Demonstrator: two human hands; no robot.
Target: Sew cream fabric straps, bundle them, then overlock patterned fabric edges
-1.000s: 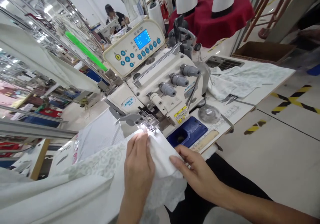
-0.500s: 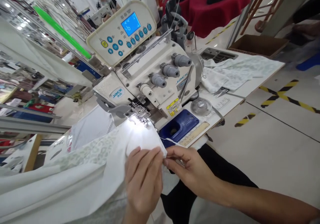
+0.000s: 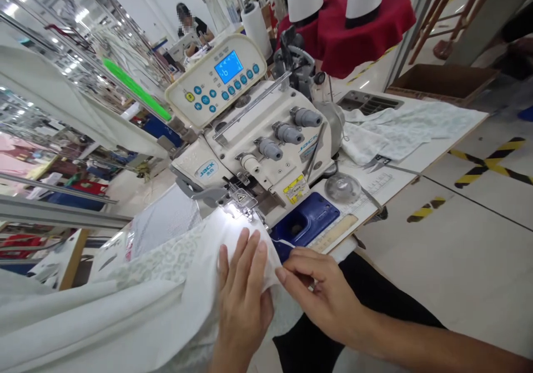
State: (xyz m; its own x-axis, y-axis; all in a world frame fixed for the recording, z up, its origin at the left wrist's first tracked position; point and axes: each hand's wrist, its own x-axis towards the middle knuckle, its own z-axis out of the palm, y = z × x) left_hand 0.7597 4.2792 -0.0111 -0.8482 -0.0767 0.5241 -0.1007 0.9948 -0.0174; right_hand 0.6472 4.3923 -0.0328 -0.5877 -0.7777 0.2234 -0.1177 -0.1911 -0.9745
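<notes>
White fabric (image 3: pixel 208 256) with a pale green leopard print on part of it runs from the lit presser foot (image 3: pixel 239 206) of an overlock sewing machine (image 3: pixel 250 156) down to the lower left. My left hand (image 3: pixel 245 290) lies on this fabric just in front of the foot, its fingers stretched out and slightly spread, the thumb partly hidden. At the fabric's right edge, my right hand (image 3: pixel 320 290) is closed, thumb and forefinger pinching the edge. A thin white strip (image 3: pixel 283 243) leads from the machine toward that hand; its end is hidden.
A blue tray (image 3: pixel 306 217) and a clear round dish (image 3: pixel 342 187) sit right of the needle area. Snips (image 3: pixel 377 163) lie by more printed fabric (image 3: pixel 416 129) on the table. A control panel (image 3: pixel 216 81) tops the machine. Another person (image 3: pixel 194 29) sits behind.
My left hand's fingers have straightened and flattened on the fabric, reaching nearer the presser foot. My right hand still pinches the fabric edge, now slightly apart from the left. The camera view has shifted.
</notes>
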